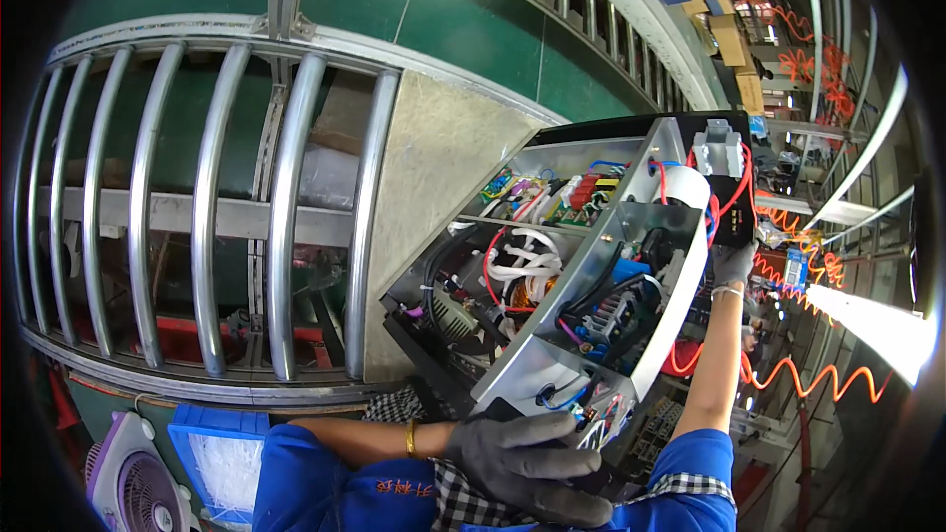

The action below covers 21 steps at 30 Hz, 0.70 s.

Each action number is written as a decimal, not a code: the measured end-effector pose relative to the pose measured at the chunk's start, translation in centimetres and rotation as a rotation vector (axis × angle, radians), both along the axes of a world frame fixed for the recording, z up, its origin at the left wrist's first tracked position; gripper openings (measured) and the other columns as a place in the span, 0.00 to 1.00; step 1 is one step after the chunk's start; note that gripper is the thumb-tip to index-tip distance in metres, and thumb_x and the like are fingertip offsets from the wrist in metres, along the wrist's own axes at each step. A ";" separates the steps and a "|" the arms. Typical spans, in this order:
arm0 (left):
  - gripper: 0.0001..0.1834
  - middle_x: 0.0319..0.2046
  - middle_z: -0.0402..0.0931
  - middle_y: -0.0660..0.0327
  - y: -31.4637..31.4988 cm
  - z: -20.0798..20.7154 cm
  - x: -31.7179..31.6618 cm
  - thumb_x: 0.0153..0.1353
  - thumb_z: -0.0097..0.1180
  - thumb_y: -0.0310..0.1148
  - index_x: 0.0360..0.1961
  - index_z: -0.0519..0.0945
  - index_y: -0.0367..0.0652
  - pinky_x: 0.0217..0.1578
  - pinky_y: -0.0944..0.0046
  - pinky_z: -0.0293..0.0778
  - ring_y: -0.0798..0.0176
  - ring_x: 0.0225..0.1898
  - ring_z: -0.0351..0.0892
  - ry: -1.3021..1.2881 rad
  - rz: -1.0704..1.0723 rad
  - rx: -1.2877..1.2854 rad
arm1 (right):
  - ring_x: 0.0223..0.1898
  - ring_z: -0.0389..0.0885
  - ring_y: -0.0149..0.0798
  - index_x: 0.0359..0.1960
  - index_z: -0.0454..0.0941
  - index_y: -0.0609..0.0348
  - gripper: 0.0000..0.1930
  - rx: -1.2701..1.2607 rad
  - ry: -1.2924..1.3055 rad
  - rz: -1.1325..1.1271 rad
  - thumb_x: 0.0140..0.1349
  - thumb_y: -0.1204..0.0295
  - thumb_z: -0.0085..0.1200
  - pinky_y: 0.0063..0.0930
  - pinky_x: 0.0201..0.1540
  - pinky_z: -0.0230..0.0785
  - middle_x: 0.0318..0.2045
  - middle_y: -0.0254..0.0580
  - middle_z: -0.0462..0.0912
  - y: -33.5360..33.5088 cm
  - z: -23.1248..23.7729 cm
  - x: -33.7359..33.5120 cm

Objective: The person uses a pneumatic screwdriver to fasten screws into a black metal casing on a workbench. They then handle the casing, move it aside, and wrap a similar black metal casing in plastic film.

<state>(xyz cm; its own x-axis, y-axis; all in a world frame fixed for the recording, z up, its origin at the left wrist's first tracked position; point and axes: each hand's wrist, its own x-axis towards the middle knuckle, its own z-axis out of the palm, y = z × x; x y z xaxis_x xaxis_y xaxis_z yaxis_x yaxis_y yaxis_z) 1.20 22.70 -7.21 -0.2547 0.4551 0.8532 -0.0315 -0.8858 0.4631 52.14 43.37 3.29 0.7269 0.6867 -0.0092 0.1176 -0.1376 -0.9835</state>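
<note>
Gloved fingers of the left hand [527, 468] curl tight around the near bottom corner of the open metal box [581, 286] full of wires, which tilts up between both hands. Farther off, the right hand [733, 264] grips the box's far top edge, its fingers mostly hidden behind it.

Bright, even workshop light fills the scene, with a blown-out white streak of glare [872, 325] at the right edge. Curved steel conveyor rollers [212, 207] shine with soft highlights. Fisheye distortion bends straight lines toward a black, vignetted rim; the centre stays sharp.
</note>
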 end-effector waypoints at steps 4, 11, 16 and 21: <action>0.20 0.58 0.74 0.63 0.1 -0.1 0.2 0.61 0.57 0.38 0.54 0.73 0.67 0.55 0.45 0.74 0.56 0.55 0.75 -0.008 0.013 -0.096 | 0.53 0.79 0.39 0.61 0.72 0.45 0.30 0.030 -0.085 -0.014 0.70 0.42 0.31 0.41 0.53 0.72 0.55 0.34 0.79 -0.3 -0.7 1.1; 0.19 0.48 0.76 0.50 -0.4 1.6 -0.9 0.61 0.56 0.46 0.40 0.70 0.42 0.57 0.38 0.67 0.44 0.50 0.76 0.220 0.101 -0.278 | 0.60 0.73 0.43 0.68 0.60 0.60 0.40 0.072 -0.159 -0.040 0.67 0.38 0.38 0.38 0.64 0.62 0.63 0.44 0.71 0.8 -3.9 6.4; 0.34 0.52 0.73 0.44 -0.7 2.6 0.4 0.55 0.61 0.47 0.56 0.70 0.34 0.58 0.46 0.67 0.40 0.54 0.73 0.153 0.186 -0.488 | 0.62 0.70 0.41 0.66 0.65 0.61 0.40 0.226 0.308 0.261 0.67 0.37 0.38 0.38 0.67 0.59 0.62 0.42 0.72 -0.6 -3.2 1.5; 0.45 0.62 0.63 0.43 -0.6 1.3 0.7 0.64 0.46 0.59 0.66 0.56 0.28 0.67 0.52 0.54 0.49 0.67 0.60 0.088 0.149 -0.495 | 0.56 0.74 0.37 0.60 0.72 0.62 0.33 0.334 0.303 0.256 0.69 0.43 0.42 0.29 0.62 0.61 0.56 0.42 0.78 0.0 -3.3 -0.9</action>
<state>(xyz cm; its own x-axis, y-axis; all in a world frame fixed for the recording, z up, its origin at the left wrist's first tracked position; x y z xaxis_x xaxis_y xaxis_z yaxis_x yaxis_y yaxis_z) 1.91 22.14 -5.89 -0.2848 0.7736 0.5660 0.1362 -0.5519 0.8227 51.22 43.36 0.02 0.5342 0.8435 0.0567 -0.1906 0.1856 -0.9640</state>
